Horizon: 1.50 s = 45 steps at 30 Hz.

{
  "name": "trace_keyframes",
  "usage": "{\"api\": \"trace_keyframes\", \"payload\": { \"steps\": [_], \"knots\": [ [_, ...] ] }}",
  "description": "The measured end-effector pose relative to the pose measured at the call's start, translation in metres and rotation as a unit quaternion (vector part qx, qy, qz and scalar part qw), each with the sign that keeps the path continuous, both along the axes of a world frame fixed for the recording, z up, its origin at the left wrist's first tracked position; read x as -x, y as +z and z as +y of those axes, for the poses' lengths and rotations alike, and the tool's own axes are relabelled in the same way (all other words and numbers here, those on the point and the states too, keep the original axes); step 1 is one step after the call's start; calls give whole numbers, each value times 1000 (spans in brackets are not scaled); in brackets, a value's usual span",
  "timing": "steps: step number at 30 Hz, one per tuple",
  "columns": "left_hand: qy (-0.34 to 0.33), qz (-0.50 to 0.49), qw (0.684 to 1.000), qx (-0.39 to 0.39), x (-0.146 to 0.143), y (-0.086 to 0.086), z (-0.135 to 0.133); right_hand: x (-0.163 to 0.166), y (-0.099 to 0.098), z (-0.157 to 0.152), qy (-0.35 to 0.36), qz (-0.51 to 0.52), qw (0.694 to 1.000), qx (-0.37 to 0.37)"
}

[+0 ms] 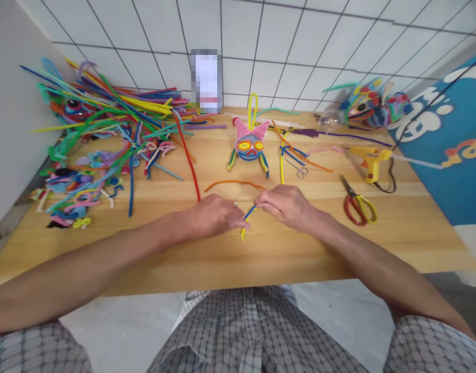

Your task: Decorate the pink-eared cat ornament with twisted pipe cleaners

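Observation:
My left hand and my right hand are both closed, pinching a blue and yellow pipe cleaner between them. The two colours run side by side, and the yellow end hangs below my left fingers. Just beyond my hands an orange pipe cleaner lies in a shallow curve. Farther back sits a pipe-cleaner figure with pink ears, yellow eyes, two striped legs and a yellow loop on top. A red pipe cleaner reaches toward my left hand, and a yellow one toward my right.
Heaped pipe cleaners and small scraps cover the left side. On the right lie red-and-yellow scissors, small metal scissors and a yellow glue gun with a cord. A phone leans against the tiled wall; colourful figures stand back right.

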<state>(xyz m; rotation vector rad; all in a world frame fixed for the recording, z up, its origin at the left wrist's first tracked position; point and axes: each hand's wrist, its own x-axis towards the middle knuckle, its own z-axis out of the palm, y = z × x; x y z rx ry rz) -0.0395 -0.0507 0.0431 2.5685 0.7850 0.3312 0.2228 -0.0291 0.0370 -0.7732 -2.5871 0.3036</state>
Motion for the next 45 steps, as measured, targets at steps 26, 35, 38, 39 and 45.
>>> {"api": "trace_keyframes", "payload": {
  "steps": [26, 35, 38, 39, 45],
  "knots": [
    [175, -23, 983, -45, 37, -12, 31, 10, -4, 31, -115, 77, 990, 21],
    [273, 111, 955, -23, 51, -18, 47, 13, -37, 40, -203, 35, 977, 53],
    [265, 132, 955, -22, 51, -17, 47, 15, -36, 37, -190, 0, 981, 46],
    [262, 142, 954, -27, 52, -18, 47, 16, -34, 36, -186, -9, 982, 41],
    [266, 201, 939, -81, 63, -25, 45, 29, -29, 32, -155, -58, 986, 0]
  ]
}}
